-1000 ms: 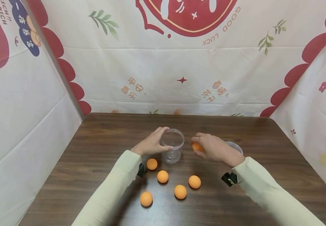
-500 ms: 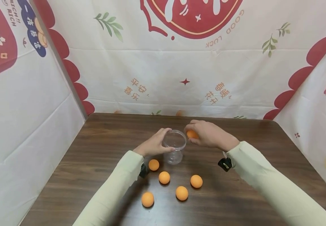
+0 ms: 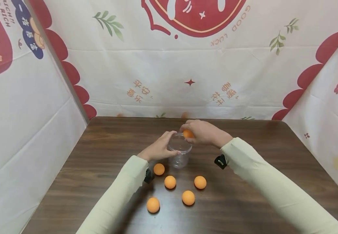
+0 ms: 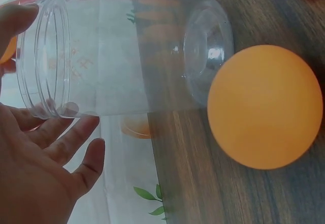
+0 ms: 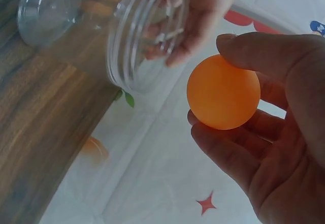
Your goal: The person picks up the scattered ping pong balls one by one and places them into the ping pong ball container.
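Observation:
A clear plastic jar [image 3: 179, 161] with a threaded mouth stands upright on the table. My left hand [image 3: 158, 148] holds it near the rim, thumb on the near side and fingers round the far side. In the left wrist view the jar wall [image 4: 111, 51] is see-through, and no ball shows inside. Between the thumb and fingers of my right hand [image 3: 206, 132] is an orange ping-pong ball [image 5: 223, 93], pinched just over the right side of the jar's mouth. The right wrist view shows a gap between this ball and the rim [image 5: 127, 46].
Several more orange balls lie on the brown wooden table [image 3: 113, 139]: one ball [image 3: 158, 169] beside the jar, others nearer me, such as the ball [image 3: 188, 198] in front. A printed white cloth [image 3: 157, 65] hangs behind the table and at both sides.
My right hand has carried the ball leftward and up, from right of the jar to over its mouth. My left hand stays on the jar. A round clear rim at right is now hidden behind my arm.

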Tool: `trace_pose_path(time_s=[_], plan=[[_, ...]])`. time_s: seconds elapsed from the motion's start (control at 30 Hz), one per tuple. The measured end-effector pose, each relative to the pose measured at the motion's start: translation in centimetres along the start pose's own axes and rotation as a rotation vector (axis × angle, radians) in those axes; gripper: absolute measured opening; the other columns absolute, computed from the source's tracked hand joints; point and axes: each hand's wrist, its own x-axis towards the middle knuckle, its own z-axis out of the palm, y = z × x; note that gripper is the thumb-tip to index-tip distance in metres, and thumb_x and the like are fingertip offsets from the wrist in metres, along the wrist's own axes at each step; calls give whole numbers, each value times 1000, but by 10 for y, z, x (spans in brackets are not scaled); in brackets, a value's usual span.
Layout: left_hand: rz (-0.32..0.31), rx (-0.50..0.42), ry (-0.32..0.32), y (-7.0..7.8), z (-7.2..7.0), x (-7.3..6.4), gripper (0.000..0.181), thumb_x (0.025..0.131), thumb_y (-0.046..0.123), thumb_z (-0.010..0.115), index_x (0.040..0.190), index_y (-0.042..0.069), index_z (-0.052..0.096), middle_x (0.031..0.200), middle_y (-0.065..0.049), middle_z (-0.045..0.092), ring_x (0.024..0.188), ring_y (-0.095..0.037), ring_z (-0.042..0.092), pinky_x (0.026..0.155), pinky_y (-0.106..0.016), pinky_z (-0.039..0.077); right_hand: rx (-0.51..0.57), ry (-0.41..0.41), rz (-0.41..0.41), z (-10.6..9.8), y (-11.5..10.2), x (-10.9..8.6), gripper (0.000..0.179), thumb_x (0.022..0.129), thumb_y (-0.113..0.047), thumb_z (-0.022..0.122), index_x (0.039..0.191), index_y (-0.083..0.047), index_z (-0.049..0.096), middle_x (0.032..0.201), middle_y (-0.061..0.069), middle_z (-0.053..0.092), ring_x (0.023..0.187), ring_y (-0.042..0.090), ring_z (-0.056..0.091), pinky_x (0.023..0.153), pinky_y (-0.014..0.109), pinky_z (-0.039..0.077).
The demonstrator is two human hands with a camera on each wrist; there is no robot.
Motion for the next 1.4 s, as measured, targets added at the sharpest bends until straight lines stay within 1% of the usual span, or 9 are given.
trace_pose_path(time_s=[0.2,0.37,0.5,0.7,0.8,0.83,1.03,1.23,1.4], plan=[[-2,-17,-18,-1,3,1,82,87,33,68,150,8,21,148,-12,30,135,-29,35,107,-46,36,0,-22,-17,14,-2,6,31,84,-13,71,114,-5,66,105,8,63,83,18,59,79,38,52],[28,-23,-8,0,4,5,81,87,33,67,149,9,22,146,-10,32,134,-29,37,106,-44,38,-15,-50,-20,20,-2,7,34,85,-13,71,117,-6,65,105,9,63,79,17,57,76,36,52],[47,-33,-5,1,5,7,77,87,33,68,147,10,25,142,-9,34,127,-26,42,101,-40,41,-19,-74,-12,23,2,6,37,85,-12,70,120,-6,64,107,9,63,79,16,58,75,36,52],[25,-38,-14,0,6,7,79,88,32,67,148,10,23,141,-8,35,104,-20,50,86,-31,46,5,-72,-37,31,4,7,35,83,-9,71,117,-5,65,104,8,62,80,16,58,75,35,53],[27,-39,-17,0,6,7,78,88,33,66,149,11,22,140,-8,34,98,-17,50,84,-30,46,2,-64,-45,33,4,8,34,82,-9,72,115,-5,66,104,8,63,83,17,59,76,36,53],[28,-41,-18,0,5,6,78,89,33,66,149,11,22,140,-8,34,98,-17,50,84,-30,46,1,-64,-44,34,3,9,33,82,-9,73,115,-5,66,104,9,63,83,18,59,76,37,53],[15,-18,-23,-1,3,5,79,89,35,66,150,11,20,142,-9,33,114,-19,45,91,-35,45,-11,-71,-40,36,2,12,33,82,-12,73,114,-6,66,105,9,63,84,18,60,76,38,53],[5,-8,-28,-3,2,3,81,89,36,65,150,10,19,143,-9,33,110,-18,46,88,-32,45,-11,-78,-39,38,1,14,34,83,-14,72,116,-7,66,107,8,63,87,19,61,78,38,53],[15,-24,-27,-5,0,2,80,89,34,66,150,10,20,141,-10,34,104,-21,49,84,-31,46,-2,-64,-41,39,1,15,35,83,-14,73,117,-7,66,109,9,62,90,20,62,80,39,53]])
